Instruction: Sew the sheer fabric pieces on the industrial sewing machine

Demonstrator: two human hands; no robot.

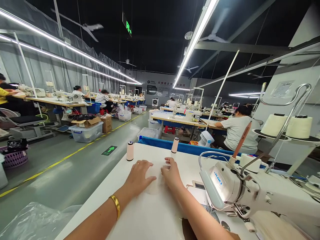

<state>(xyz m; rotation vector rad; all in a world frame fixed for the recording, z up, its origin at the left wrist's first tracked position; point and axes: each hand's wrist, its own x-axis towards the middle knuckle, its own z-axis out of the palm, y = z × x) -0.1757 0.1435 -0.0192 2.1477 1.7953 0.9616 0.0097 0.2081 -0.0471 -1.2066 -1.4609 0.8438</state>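
Mid-table (140, 216), left hand (139, 177) & right hand (172, 174) lie flat, fingers spread, on white fabric (154, 181); thread spools (130, 151) near far edge, sewing machine (240, 190) just right.

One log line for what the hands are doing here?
left hand: flat on white fabric piece | right hand: pressing fabric edge | sewing machine: beside right

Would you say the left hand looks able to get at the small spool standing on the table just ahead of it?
Probably yes. The left hand lies flat on the white table, and the small spool stands upright just beyond its fingertips with bare tabletop between them and nothing in the way.
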